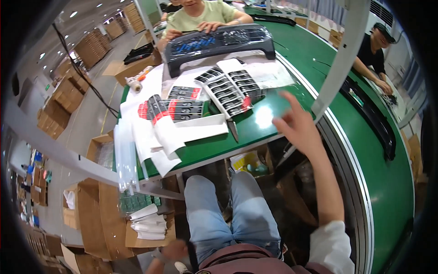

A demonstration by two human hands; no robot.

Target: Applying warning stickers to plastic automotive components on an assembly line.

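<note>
my right hand (pixel 299 125), fingers spread and empty, reaches toward the fanned black card packs (pixel 230 89) up-left of it, running diagonally. my left hand (pixel 175 250), low in frame, looks loosely closed.

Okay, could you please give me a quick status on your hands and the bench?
Right hand open, raised over green table edge. Left hand low by lap, grip unclear. Label sheets untouched. Wrapped black part behind, under a co-worker's hands.

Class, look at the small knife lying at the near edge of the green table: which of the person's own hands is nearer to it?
Right. The right hand hovers open just right of the knife; the left hand is far below, down by the lap.
</note>
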